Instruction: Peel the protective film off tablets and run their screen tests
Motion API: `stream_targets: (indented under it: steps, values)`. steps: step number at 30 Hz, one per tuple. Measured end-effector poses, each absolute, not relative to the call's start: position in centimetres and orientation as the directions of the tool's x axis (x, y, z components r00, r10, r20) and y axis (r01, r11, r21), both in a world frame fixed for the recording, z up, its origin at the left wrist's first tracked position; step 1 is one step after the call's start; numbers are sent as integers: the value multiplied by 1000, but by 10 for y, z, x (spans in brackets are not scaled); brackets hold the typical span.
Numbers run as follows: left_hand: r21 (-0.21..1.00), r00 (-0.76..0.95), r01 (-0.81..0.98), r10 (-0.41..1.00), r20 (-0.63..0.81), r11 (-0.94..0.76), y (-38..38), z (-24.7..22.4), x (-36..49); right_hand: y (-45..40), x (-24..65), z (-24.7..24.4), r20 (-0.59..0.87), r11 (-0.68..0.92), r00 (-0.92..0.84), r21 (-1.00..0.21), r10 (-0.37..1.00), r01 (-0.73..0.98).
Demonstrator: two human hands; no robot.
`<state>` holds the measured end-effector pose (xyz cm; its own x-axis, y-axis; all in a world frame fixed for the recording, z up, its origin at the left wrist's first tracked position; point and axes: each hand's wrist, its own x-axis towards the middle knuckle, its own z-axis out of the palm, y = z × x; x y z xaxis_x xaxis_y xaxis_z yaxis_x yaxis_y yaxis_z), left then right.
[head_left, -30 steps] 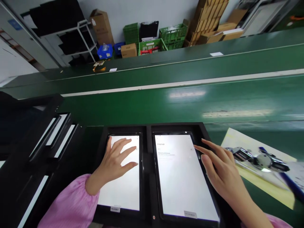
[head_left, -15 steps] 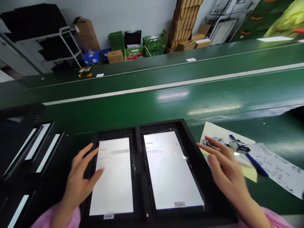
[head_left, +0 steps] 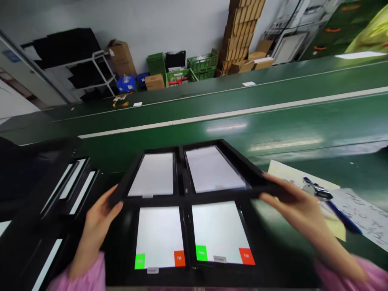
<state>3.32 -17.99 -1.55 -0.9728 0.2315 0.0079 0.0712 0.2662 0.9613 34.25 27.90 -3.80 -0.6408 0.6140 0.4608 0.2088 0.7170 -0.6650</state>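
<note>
A black tray (head_left: 242, 161) is gripped at its two sides, its near edge raised off a second black tray (head_left: 188, 246). My left hand (head_left: 96, 228) pinches the near left corner between thumb and fingers. At the near right corner my right hand (head_left: 298, 206) does the same. In the lifted tray lie a left tablet (head_left: 153, 173) and a right tablet (head_left: 214, 169), both with white screens. Below it, the lower left tablet (head_left: 159, 226) and lower right tablet (head_left: 218, 222) show green and red boxes marked Fail on the red; their far ends are hidden.
More tablets (head_left: 81, 192) stand on edge in a dark holder at the left. On the right, a pen (head_left: 344, 216) and a shiny metal object (head_left: 318, 191) lie over yellow paper and a handwritten sheet (head_left: 368, 218). A green conveyor (head_left: 182, 133) runs behind.
Both hands moved from beside the tablets onto the tray's sides and raised it, uncovering the lower tray and its lit tablets. The view has shifted slightly.
</note>
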Motion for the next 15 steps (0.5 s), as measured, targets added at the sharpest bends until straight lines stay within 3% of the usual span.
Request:
stream_targets:
  steps: [3,7,11,15]
  values:
    - [974,-956,153,274,103,166,-102,2,-34,319,251,-32,441,672,-666,-730,601,123]
    - [963,-952,190,276,133,193,-46,-9,-81,343,181,-45,437,676,-674,-727,595,125]
    - [932,-938,251,304,166,263,-72,-29,-57,330,210,-59,439,700,-668,-693,601,174]
    - [871,-905,331,384,184,362,-127,-34,29,292,273,-63,398,729,-733,-658,551,191]
